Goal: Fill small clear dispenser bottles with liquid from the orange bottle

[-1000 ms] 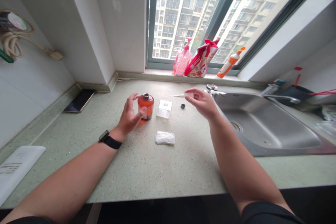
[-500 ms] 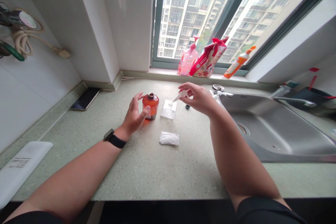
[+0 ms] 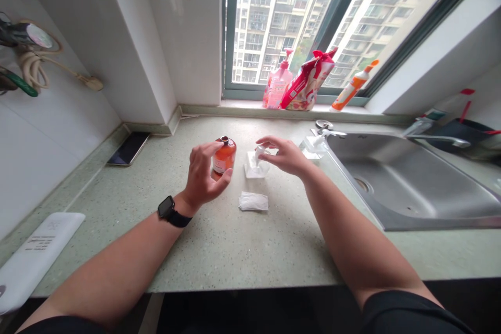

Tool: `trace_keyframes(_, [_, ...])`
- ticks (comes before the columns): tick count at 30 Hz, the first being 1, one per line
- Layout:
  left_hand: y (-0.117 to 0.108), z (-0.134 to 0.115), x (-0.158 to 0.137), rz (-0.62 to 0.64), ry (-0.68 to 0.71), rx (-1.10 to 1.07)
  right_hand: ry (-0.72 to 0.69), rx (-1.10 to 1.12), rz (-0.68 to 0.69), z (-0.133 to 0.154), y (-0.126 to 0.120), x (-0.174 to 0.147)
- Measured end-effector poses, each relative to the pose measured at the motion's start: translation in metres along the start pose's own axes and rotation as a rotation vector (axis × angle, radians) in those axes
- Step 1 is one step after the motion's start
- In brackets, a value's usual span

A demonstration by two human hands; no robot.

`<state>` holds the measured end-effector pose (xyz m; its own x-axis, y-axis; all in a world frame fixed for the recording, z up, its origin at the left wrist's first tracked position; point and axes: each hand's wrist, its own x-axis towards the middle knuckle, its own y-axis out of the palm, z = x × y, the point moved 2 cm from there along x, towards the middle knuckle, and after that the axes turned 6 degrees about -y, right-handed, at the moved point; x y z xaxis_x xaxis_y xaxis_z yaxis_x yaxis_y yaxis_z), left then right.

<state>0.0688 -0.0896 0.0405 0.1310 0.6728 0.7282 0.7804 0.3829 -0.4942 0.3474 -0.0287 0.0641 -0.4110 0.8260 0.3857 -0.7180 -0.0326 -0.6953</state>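
Note:
An amber glass bottle (image 3: 224,160) with an uncapped neck and a pale label stands upright on the counter. My left hand (image 3: 204,173), with a black watch on its wrist, curves around the bottle's left and front. Its fingers are at the shoulder and its thumb low on the front. A small square clear container (image 3: 251,167) stands right of the bottle. Over it, my right hand (image 3: 284,155) pinches a small translucent piece (image 3: 260,152), seemingly a funnel, partly hidden by the fingers. Whether it sits in the container's opening I cannot tell. A folded white tissue (image 3: 253,201) lies in front.
A clear pump bottle (image 3: 313,146) stands beside the steel sink (image 3: 422,182) at right. A phone (image 3: 129,148) lies at back left, a white flat device (image 3: 41,258) at front left. A pink bottle (image 3: 278,86), red bag (image 3: 307,83) and orange bottle (image 3: 354,86) line the windowsill.
My right hand has moved left and lower, bringing the translucent piece over the clear container. My left hand has turned around the amber bottle, its fingers now over the left shoulder.

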Motion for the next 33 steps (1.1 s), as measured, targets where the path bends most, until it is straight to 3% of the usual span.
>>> trace_keyframes(6, [0.01,-0.016,-0.009,0.27,0.124,-0.147,0.001,0.193,-0.018,-0.002,0.011,-0.026])
trace_keyframes(10, [0.022,-0.028,-0.013,0.388,0.03,-0.138,0.012,0.298,-0.064,-0.006,0.021,-0.036])
trace_keyframes(14, [0.038,-0.033,-0.012,0.395,-0.131,-0.096,0.002,0.359,-0.09,-0.011,0.029,-0.037])
trace_keyframes(21, [0.063,-0.039,0.0,0.444,-0.262,-0.007,-0.089,0.401,-0.06,-0.016,0.033,-0.036])
trace_keyframes(26, [0.068,-0.033,0.001,0.41,-0.272,-0.084,-0.117,0.321,-0.047,-0.011,0.031,-0.037])
trace_keyframes(33, [0.068,-0.023,-0.004,0.406,-0.256,-0.124,-0.11,0.381,-0.005,-0.016,0.031,-0.034])
